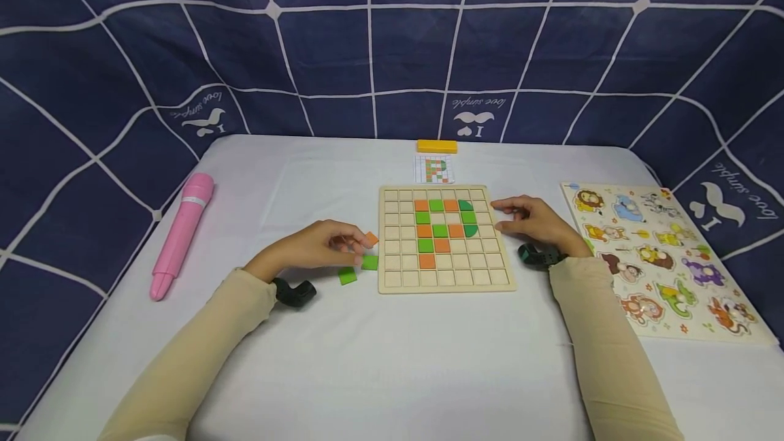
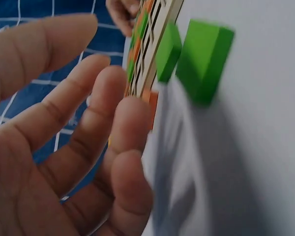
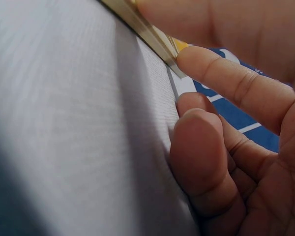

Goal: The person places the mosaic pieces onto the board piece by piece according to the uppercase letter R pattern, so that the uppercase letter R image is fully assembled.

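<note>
A wooden grid board [image 1: 447, 281] lies on the table, with orange, green and half-round dark green tiles set in some of its squares. My left hand [image 1: 318, 245] hovers just left of it, thumb and fingers apart, holding nothing. Near those fingers are a loose orange tile [image 1: 371, 239] and two loose green tiles, one [image 1: 370, 263] close to the board's edge and the other [image 1: 347, 275] nearer me. With thumb and index fingertips, my right hand [image 1: 531, 218] touches the board's right edge; its other fingers curl loosely, as the right wrist view shows.
Behind the board lie a small pattern card [image 1: 434, 169] and a yellow block [image 1: 437, 146]. A pink pen-shaped object [image 1: 182, 237] rests at the left. An animal picture puzzle board [image 1: 661, 264] takes up the right side, beside my right forearm.
</note>
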`<state>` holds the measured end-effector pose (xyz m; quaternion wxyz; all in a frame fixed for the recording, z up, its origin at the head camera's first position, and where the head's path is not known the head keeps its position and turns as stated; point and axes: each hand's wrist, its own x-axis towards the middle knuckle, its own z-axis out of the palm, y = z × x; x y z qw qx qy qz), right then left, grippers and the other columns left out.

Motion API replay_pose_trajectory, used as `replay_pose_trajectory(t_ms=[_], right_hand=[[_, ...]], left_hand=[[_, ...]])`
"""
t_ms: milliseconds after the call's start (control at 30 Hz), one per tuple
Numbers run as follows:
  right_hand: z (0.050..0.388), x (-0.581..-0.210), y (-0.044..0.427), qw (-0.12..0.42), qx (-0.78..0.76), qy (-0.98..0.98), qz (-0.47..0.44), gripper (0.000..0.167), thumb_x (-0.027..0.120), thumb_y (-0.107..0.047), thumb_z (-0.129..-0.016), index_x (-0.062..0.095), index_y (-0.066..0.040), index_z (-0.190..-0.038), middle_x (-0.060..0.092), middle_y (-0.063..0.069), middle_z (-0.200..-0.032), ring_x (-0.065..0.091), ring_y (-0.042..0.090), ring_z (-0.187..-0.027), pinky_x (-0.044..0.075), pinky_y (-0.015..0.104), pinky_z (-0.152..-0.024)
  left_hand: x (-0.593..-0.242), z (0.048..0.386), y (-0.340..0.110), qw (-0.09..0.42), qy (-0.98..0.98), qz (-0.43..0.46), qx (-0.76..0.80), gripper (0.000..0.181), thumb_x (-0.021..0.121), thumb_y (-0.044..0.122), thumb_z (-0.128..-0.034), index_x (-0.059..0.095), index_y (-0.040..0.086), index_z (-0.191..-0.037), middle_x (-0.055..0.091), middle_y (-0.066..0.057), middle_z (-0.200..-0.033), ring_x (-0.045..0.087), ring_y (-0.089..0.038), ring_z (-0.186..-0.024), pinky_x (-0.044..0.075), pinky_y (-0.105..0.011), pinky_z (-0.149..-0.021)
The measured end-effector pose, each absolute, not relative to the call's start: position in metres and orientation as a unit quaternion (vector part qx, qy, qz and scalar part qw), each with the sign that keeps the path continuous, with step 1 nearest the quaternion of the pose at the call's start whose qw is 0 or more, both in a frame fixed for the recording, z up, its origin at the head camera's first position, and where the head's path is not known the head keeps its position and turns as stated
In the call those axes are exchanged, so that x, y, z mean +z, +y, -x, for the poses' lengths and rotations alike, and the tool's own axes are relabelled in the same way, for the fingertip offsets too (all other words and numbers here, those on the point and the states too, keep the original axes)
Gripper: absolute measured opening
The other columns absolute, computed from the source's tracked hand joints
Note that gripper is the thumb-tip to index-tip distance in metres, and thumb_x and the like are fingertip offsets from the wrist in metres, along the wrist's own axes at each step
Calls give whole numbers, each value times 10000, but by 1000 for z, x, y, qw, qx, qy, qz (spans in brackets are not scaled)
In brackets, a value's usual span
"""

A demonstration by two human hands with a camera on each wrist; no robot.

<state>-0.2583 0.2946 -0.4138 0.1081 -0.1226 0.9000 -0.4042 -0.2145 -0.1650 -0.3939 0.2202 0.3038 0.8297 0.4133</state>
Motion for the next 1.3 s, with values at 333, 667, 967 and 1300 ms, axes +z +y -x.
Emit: replay_pose_trajectory(t_ms=[333,667,967,1300], right_hand=[[261,-416,295,106,-406,899,123,573,820,-87,-957,610,83,-1462,580,217,-1231,458,173,-843,384,251,-724],[260,-415,295,102,-407,898,128,570,822,-91,-953,616,84,-1454,586,218,-1229,459,173,-853,386,254,-732],[259,-414,295,107,-402,901,119,557,821,-105,-955,633,58,-1454,581,213,-1210,466,214,-875,384,266,-740],[258,-415,295,100,-406,899,127,556,825,-106,-951,635,68,-1444,583,209,-1194,462,194,-848,384,265,-719]], left_hand=[[-396,220,-201,282,815,-276,424,375,773,78,-973,704,-46,-1320,726,-122,-1201,654,-215,-1041,526,-247,-896],[-398,221,-203,295,807,-279,429,383,776,55,-959,706,-50,-1321,706,-109,-1167,632,-218,-997,519,-254,-871],[-400,214,-199,280,821,-323,380,384,825,57,-931,760,45,-1309,674,-49,-1141,573,-203,-972,487,-270,-859],[-401,210,-195,251,839,-335,349,315,792,14,-922,805,89,-1227,652,-5,-1055,550,-176,-885,475,-269,-804]])
